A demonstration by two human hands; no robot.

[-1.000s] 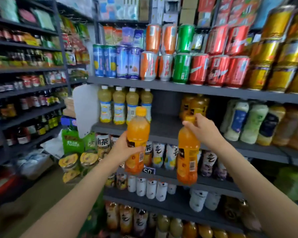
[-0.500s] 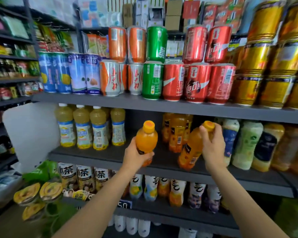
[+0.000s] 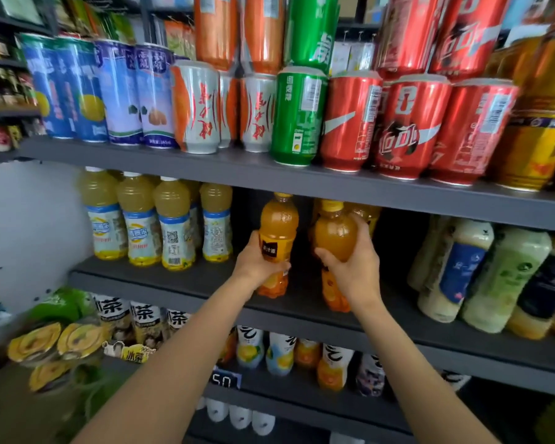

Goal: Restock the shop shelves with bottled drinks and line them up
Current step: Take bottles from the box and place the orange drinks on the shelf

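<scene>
Two orange juice bottles with yellow caps stand on the grey middle shelf [image 3: 161, 277]. My left hand [image 3: 257, 264] grips the left orange bottle [image 3: 277, 225] around its lower body, upright, with its base on or just above the shelf. My right hand [image 3: 354, 267] grips the right orange bottle [image 3: 334, 232] around its middle; it stands upright in front of more orange bottles [image 3: 367, 213] at the back. Both bottles sit in the gap between the pale yellow drinks and the milky bottles.
Pale yellow bottles [image 3: 170, 225] line the same shelf to the left, milky and green bottles [image 3: 481, 270] to the right. Cans [image 3: 350, 123] fill the shelf above, low over the bottle caps. Small bottles [image 3: 279, 350] stand on the shelf below.
Both hands have moved forward and brought the two orange bottles from in front of the shelf into the gap on the middle shelf; the right bottle went from tilted to upright.
</scene>
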